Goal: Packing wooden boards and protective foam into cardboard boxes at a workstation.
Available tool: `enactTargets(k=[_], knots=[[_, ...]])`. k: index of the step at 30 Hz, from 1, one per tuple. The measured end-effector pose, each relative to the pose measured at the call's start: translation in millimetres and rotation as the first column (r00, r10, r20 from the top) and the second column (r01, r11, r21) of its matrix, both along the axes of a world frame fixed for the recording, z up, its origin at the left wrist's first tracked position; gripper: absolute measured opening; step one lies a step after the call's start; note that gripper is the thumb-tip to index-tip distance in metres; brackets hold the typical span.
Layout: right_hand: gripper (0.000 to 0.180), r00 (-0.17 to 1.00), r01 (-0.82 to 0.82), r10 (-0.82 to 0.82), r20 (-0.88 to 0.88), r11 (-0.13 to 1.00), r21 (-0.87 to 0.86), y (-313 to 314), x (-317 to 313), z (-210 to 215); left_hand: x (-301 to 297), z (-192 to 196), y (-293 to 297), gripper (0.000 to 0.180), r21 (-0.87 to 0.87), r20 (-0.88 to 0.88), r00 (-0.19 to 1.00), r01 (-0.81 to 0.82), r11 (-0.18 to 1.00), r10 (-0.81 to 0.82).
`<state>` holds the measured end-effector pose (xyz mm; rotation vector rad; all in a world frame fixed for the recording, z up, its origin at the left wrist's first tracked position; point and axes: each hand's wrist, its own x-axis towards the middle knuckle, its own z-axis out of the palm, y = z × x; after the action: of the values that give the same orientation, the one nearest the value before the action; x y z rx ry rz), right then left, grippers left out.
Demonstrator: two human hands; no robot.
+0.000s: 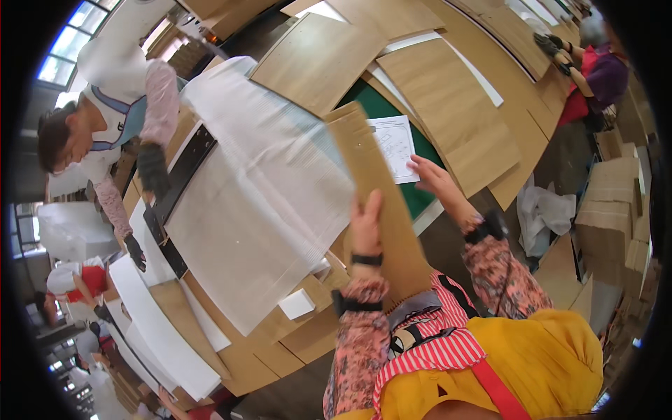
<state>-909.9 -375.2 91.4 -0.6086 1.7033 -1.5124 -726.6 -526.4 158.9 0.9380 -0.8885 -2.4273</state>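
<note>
A long brown cardboard piece [400,234] stands tilted in front of me, its lower end near my striped apron. My left hand [367,222] is closed on its left edge. To the right of the cardboard, my right hand [435,180] is open, fingers stretched out. Its fingertips are at the edge of a printed white sheet with line drawings [394,147]; whether they touch it I cannot tell. The sheet lies on a green surface [418,201], partly hidden behind the cardboard.
White foam sheeting [259,175] covers the table's middle. Wood-grain panels [451,112] lie beyond. A small white block [297,304] sits near the front edge. At left, a gloved co-worker [115,133] leans by a black strip [183,185]. Cartons [609,203] are stacked at right.
</note>
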Motion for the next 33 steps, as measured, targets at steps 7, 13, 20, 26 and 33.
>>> enactTargets(k=[7, 13, 20, 26, 33], knots=[[0.064, 0.825, 0.332, -0.31, 0.473, 0.943, 0.04, 32.7, -14.3, 19.9, -17.9, 11.3, 32.9, 0.06, -0.833, 0.528, 0.84, 0.482, 0.27, 0.129], [0.082, 0.909, 0.257, -0.225, 0.35, 0.965, -0.046, -8.3, -13.4, 7.4, 176.9, 29.5, 19.9, 0.066, -0.793, 0.5, 0.378, 0.562, 0.236, 0.779], [0.074, 0.959, 0.229, -0.185, -0.216, 0.953, 0.197, -15.1, -28.2, -52.5, 224.5, 13.8, 36.7, 0.08, -0.748, 0.5, 0.294, 0.62, 0.236, 0.815], [0.055, 0.966, 0.223, -0.19, -0.175, 0.954, 0.199, -12.5, -34.3, -47.3, 52.7, -25.9, 45.3, 0.088, -0.874, 0.486, 0.824, 0.451, 0.181, 0.291], [0.035, 0.634, 0.292, -0.119, -0.764, 0.952, 0.094, -5.3, -19.2, -10.3, -1.0, -71.9, 45.3, 0.093, -0.683, 0.724, 0.658, 0.725, 0.085, 0.207]])
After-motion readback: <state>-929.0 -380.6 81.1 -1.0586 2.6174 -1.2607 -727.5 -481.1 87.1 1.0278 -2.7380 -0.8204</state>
